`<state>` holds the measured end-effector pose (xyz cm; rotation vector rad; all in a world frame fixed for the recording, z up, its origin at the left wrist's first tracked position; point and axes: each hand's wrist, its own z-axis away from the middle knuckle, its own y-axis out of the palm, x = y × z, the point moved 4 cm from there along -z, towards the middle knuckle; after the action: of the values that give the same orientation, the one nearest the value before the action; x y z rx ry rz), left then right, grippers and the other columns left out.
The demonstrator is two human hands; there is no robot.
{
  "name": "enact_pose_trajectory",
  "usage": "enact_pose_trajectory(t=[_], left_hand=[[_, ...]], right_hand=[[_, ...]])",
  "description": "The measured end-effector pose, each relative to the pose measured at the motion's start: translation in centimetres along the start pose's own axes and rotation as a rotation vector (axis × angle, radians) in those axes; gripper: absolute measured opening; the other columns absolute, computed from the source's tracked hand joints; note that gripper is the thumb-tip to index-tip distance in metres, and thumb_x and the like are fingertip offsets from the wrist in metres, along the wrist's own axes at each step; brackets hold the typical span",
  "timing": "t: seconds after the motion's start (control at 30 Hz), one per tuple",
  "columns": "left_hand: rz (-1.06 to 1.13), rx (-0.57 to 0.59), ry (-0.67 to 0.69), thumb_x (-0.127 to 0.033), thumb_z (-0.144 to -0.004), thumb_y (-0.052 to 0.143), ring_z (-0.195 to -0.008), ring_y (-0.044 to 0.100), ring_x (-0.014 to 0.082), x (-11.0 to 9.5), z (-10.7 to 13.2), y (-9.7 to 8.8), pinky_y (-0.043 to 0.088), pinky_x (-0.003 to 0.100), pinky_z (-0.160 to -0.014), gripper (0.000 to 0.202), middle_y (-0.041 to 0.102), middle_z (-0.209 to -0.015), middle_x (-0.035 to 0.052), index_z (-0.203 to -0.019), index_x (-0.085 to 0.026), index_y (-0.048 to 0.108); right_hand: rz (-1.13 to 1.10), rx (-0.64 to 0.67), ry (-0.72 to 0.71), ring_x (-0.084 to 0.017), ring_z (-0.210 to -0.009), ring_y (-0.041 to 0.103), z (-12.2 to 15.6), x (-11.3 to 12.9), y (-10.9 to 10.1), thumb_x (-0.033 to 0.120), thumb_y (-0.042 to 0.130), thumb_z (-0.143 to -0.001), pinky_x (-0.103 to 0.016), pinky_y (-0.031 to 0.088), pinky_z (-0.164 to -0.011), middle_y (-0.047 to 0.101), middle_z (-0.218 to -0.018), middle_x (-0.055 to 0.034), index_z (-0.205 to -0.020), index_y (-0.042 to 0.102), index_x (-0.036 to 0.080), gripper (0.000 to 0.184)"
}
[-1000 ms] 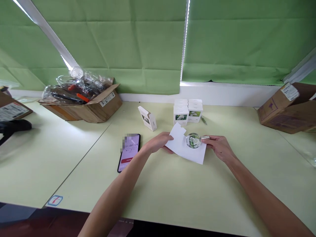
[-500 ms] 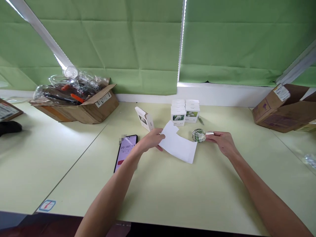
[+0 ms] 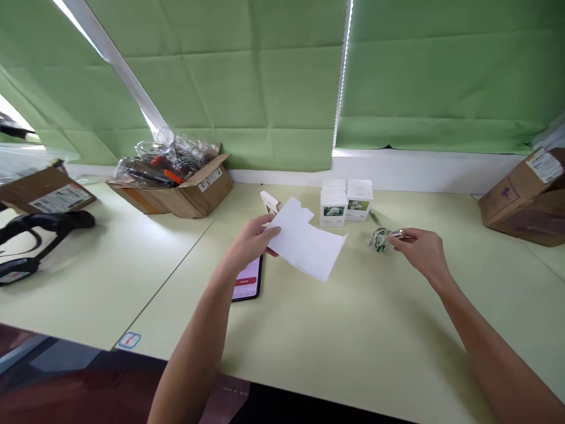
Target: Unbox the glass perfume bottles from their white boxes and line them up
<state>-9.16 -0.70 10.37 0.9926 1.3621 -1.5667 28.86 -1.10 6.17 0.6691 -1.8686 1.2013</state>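
Now the card point(image 3: 309, 247), pinched at its left edge by the left hand point(image 3: 249, 242), is lifted and has shifted left, above the phone point(image 3: 247, 285). The bottle point(image 3: 380, 240), earlier on it, is apart to its right, its cap gripped by the right hand point(image 3: 421, 250), near the boxes point(image 3: 346, 203).

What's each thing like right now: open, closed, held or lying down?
white card, unfolded, held by one edge
left hand, closed on the white card
glass bottle, tipped sideways, held by its silver end
right hand, closed on the glass bottle
phone, lying flat, screen lit
small white boxes, closed, standing together
brown box, flaps open, full
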Motion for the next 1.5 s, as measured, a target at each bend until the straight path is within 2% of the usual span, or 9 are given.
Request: enact_pose_trajectory(t=[0.27,0.43,0.67,0.9,1.0,1.07,1.2,1.33,1.5], left_hand=[[-0.261,-0.461,-0.33,-0.034,-0.075,0.067,-0.058,0.071,0.0211,5.0,2.6,-10.9,0.058,0.031,-0.053,0.044,0.075,-0.093,0.0063,-0.117,-0.023,0.066],[-0.179,-0.581,-0.243,-0.02,-0.077,0.061,-0.065,0.072,0.0197,7.3,-1.3,-12.9,0.059,0.028,-0.052,0.041,0.073,-0.104,0.013,-0.118,-0.014,0.062],[-0.156,-0.56,-0.22,-0.018,-0.08,0.059,-0.072,0.073,0.0228,9.6,-7.0,-12.2,0.064,0.037,-0.067,0.04,0.073,-0.099,0.0144,-0.119,-0.008,0.059],[-0.462,-0.728,0.001,-0.03,-0.087,0.061,-0.144,0.036,0.0337,7.3,-5.8,-9.7,0.029,0.05,-0.12,0.051,0.051,-0.145,0.0196,-0.134,-0.012,0.051],[-0.592,-0.742,0.22,-0.036,-0.093,0.051,-0.137,0.043,0.0311,4.9,-4.5,-7.0,0.034,0.047,-0.116,0.039,0.057,-0.137,0.0158,-0.126,-0.015,0.057],[-0.524,-0.574,0.223,-0.046,-0.095,0.048,-0.12,0.057,0.0277,4.3,-4.4,-4.9,0.046,0.041,-0.103,0.043,0.06,-0.131,0.0136,-0.126,-0.017,0.057],[-0.406,-0.247,0.066,-0.062,-0.075,0.072,-0.108,0.063,0.0276,5.1,-5.7,-1.2,0.052,0.035,-0.086,0.095,0.048,-0.145,0.0183,-0.149,-0.018,0.032],[-0.425,-0.265,0.061,-0.048,-0.061,0.087,-0.12,0.057,0.0331,5.7,-7.8,0.4,0.047,0.038,-0.096,0.12,0.049,-0.144,0.0215,-0.153,-0.017,0.017],[-0.383,-0.319,0.008,-0.035,-0.069,0.08,-0.104,0.066,0.0284,5.7,-10.0,0.6,0.052,0.035,-0.084,0.084,0.064,-0.123,0.0142,-0.138,-0.018,0.035]], right_hand=[[0.286,0.051,0.065,-0.015,-0.046,0.048,0.0,1.1,0.6,0.043,0.068,-0.069,-0.03,0.037,-0.05,0.07,-0.061,-0.0017,-0.059,0.056,0.023,0.025],[0.322,0.042,0.006,-0.018,-0.05,0.052,0.1,1.2,0.9,0.045,0.063,-0.071,-0.032,0.041,-0.057,0.071,-0.063,-0.0027,-0.061,0.054,0.024,0.025],[0.334,0.067,0.017,-0.024,-0.058,0.063,0.2,1.5,1.4,0.048,0.06,-0.071,-0.035,0.043,-0.062,0.072,-0.063,-0.0035,-0.068,0.059,0.025,0.023],[0.323,0.053,-0.043,-0.028,-0.068,0.07,0.2,1.1,1.7,0.05,0.058,-0.073,-0.036,0.047,-0.066,0.073,-0.067,-0.0044,-0.072,0.061,0.025,0.025],[0.321,0.058,-0.033,-0.028,-0.073,0.071,0.2,1.0,1.7,0.048,0.057,-0.073,-0.036,0.048,-0.067,0.074,-0.07,-0.0043,-0.073,0.062,0.025,0.023],[0.321,0.059,-0.03,-0.029,-0.075,0.072,0.2,0.9,1.7,0.048,0.057,-0.074,-0.036,0.048,-0.067,0.074,-0.072,-0.0045,-0.074,0.062,0.025,0.024],[0.315,0.071,-0.054,-0.029,-0.075,0.073,0.2,1.0,2.0,0.05,0.056,-0.073,-0.036,0.048,-0.068,0.075,-0.075,-0.0042,-0.074,0.061,0.025,0.026],[0.305,0.068,-0.076,-0.028,-0.074,0.073,0.3,0.9,2.3,0.05,0.056,-0.074,-0.036,0.048,-0.068,0.076,-0.079,-0.0041,-0.077,0.062,0.024,0.027],[0.286,0.073,-0.094,-0.026,-0.069,0.073,0.3,0.6,2.8,0.052,0.054,-0.076,-0.035,0.048,-0.065,0.077,-0.088,-0.0042,-0.08,0.061,0.024,0.029]])
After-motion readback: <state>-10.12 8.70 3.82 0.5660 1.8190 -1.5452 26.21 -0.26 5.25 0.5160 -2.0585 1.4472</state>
